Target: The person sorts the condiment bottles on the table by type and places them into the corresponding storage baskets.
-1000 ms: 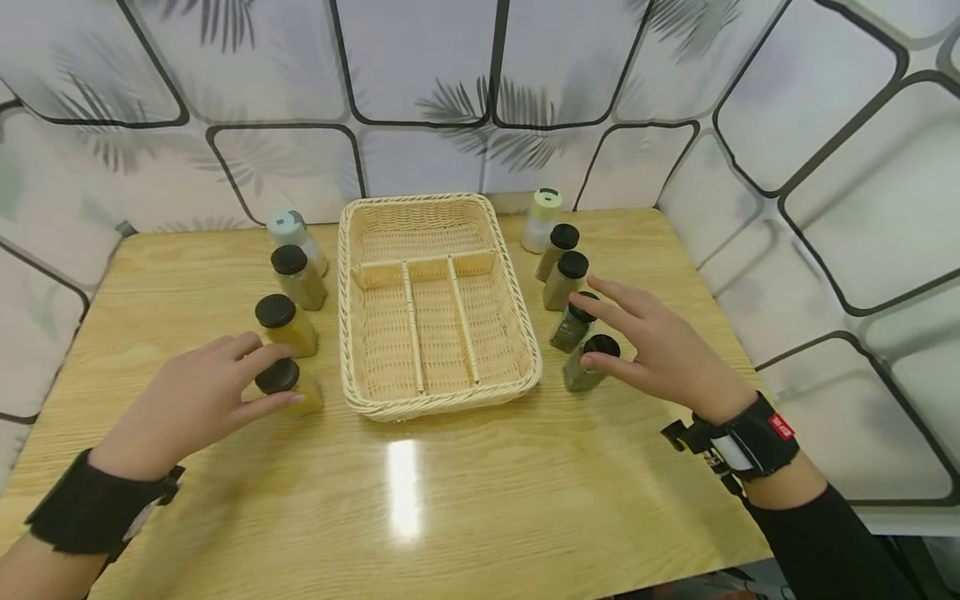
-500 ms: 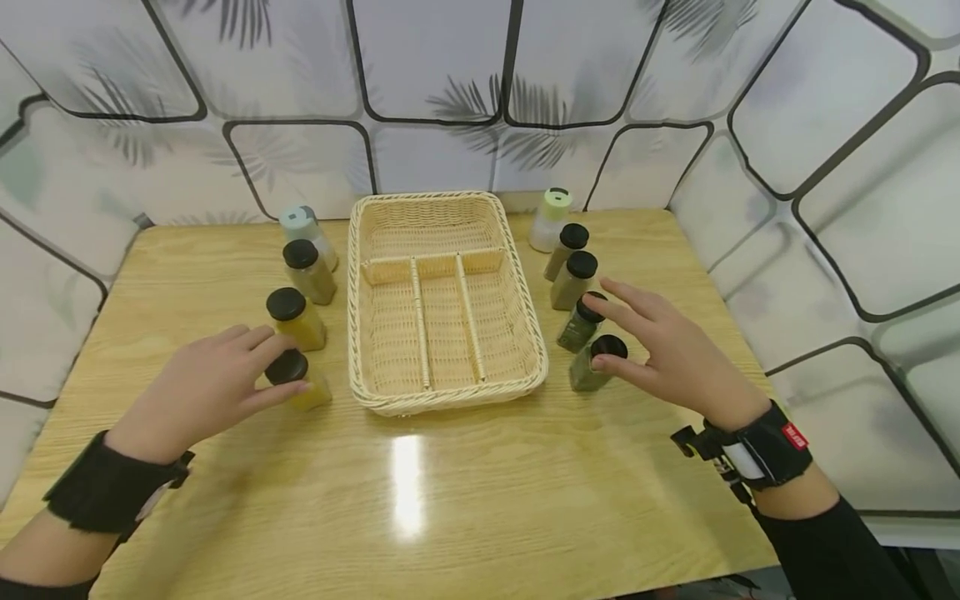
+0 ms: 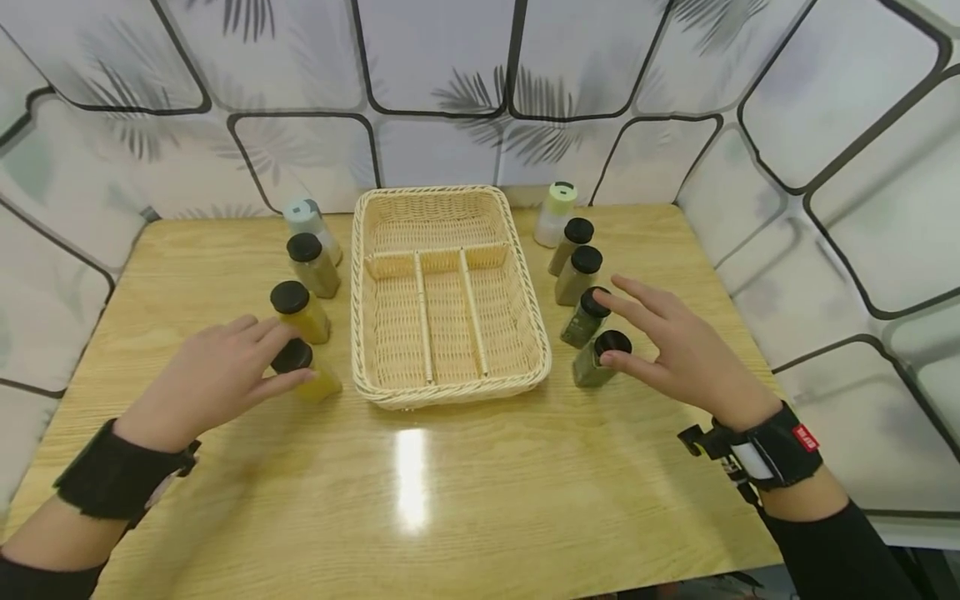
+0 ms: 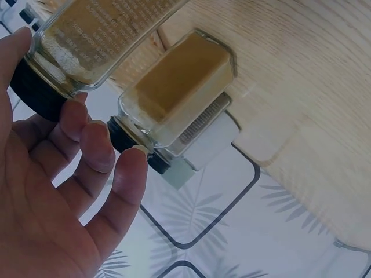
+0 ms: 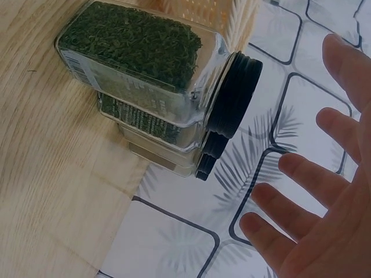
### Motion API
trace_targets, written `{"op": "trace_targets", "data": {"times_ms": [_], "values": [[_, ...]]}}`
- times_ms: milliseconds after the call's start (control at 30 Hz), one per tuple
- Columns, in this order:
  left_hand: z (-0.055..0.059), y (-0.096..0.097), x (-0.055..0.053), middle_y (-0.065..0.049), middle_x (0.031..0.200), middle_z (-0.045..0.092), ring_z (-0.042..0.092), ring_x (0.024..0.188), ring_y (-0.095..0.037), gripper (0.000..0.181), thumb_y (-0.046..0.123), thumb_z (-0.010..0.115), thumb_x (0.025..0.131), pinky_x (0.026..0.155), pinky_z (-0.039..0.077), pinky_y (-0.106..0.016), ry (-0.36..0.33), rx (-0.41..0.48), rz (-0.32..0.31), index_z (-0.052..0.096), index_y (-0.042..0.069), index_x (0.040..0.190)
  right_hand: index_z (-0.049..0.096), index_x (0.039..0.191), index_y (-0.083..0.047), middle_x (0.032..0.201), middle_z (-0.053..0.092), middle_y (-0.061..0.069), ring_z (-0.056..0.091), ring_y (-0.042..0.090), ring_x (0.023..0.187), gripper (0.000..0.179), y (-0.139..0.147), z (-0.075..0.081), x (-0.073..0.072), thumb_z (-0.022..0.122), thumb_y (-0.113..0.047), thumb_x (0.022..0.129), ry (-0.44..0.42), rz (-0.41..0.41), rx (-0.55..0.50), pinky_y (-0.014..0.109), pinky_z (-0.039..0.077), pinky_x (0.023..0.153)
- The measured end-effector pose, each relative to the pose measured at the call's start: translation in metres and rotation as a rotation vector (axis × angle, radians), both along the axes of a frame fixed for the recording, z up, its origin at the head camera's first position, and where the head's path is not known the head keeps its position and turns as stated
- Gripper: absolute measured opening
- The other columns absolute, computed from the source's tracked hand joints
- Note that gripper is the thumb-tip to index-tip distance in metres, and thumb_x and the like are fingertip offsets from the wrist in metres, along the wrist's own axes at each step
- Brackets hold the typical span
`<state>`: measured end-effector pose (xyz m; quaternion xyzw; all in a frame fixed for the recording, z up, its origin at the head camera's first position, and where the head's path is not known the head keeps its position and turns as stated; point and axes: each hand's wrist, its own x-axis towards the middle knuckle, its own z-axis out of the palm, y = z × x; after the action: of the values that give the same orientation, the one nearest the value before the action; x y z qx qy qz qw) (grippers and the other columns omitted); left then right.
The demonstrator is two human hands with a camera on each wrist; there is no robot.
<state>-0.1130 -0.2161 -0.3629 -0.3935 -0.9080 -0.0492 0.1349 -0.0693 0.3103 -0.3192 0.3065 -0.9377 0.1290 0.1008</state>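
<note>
My left hand (image 3: pixel 213 375) has its thumb and fingers round the black cap of the nearest yellow spice jar (image 3: pixel 324 383), which stands left of the basket. In the left wrist view that jar (image 4: pixel 110 35) shows yellow-brown powder, with the thumb on one side of its neck and fingertips on the other. Over the right-hand row hovers my right hand (image 3: pixel 678 350), fingers spread. Closest to it is a black-capped jar of green dried herbs (image 3: pixel 590 372). The right wrist view shows a gap between the fingers and this herb jar (image 5: pixel 133 49).
A wicker basket (image 3: pixel 450 398) with dividers sits mid-table. Behind the held jar stand another yellow jar (image 3: pixel 311 323), a brownish jar (image 3: pixel 321 277) and a blue-capped shaker (image 3: pixel 303 215). Several more jars and a green-capped shaker (image 3: pixel 558 200) line the right. Patterned panels edge the wooden table (image 3: pixel 495 500).
The whole head view has shifted slightly to the right. Both hands keep nearly the same places by the jars, and the jars stay standing.
</note>
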Motion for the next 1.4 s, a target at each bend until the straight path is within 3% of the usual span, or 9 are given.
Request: {"op": "trace_targets", "data": {"times_ms": [300, 433, 767, 1033, 1400], "values": [[0.015, 0.003, 0.003, 0.004, 0.067, 0.041, 0.040, 0.057, -0.014, 0.043, 0.051, 0.067, 0.079, 0.043, 0.037, -0.031, 0.021, -0.005, 0.007, 0.056, 0.014, 0.099, 0.037, 0.146, -0.026, 0.151, 0.027, 0.005, 0.032, 0.032, 0.131, 0.077, 0.002, -0.001, 0.000, 0.074, -0.039, 0.080, -0.015, -0.016, 0.005, 0.057, 0.036, 0.095], [0.019, 0.005, 0.005, 0.002, 0.070, 0.045, 0.042, 0.058, -0.015, 0.045, 0.051, 0.067, 0.079, 0.044, 0.039, -0.032, 0.031, -0.008, -0.002, 0.057, 0.012, 0.100, 0.038, 0.146, -0.025, 0.151, 0.027, 0.005, 0.032, 0.032, 0.131, 0.077, 0.003, -0.001, 0.000, 0.074, -0.038, 0.080, -0.016, -0.015, -0.002, 0.057, 0.036, 0.095], [0.021, 0.006, 0.008, 0.001, 0.073, 0.049, 0.045, 0.060, -0.017, 0.047, 0.050, 0.067, 0.078, 0.048, 0.040, -0.034, 0.053, 0.015, -0.026, 0.057, 0.010, 0.100, 0.037, 0.147, -0.025, 0.151, 0.028, 0.005, 0.032, 0.031, 0.131, 0.077, 0.000, 0.000, -0.001, 0.073, -0.040, 0.081, -0.004, -0.011, -0.001, 0.056, 0.036, 0.096], [0.022, 0.009, 0.011, -0.002, 0.080, 0.053, 0.047, 0.065, -0.020, 0.048, 0.051, 0.064, 0.079, 0.050, 0.043, -0.036, 0.081, 0.001, -0.042, 0.060, 0.008, 0.100, 0.037, 0.146, -0.024, 0.151, 0.028, 0.005, 0.031, 0.031, 0.132, 0.075, 0.003, 0.000, 0.007, 0.073, -0.040, 0.082, -0.017, -0.028, -0.001, 0.058, 0.036, 0.095], [0.028, 0.010, 0.014, -0.003, 0.074, 0.051, 0.046, 0.062, -0.021, 0.047, 0.052, 0.058, 0.081, 0.049, 0.041, -0.037, 0.118, 0.047, -0.054, 0.058, 0.008, 0.097, 0.037, 0.147, -0.025, 0.151, 0.027, 0.003, 0.031, 0.029, 0.132, 0.076, 0.002, -0.001, 0.008, 0.072, -0.042, 0.081, -0.002, -0.028, 0.004, 0.056, 0.036, 0.097]]}}
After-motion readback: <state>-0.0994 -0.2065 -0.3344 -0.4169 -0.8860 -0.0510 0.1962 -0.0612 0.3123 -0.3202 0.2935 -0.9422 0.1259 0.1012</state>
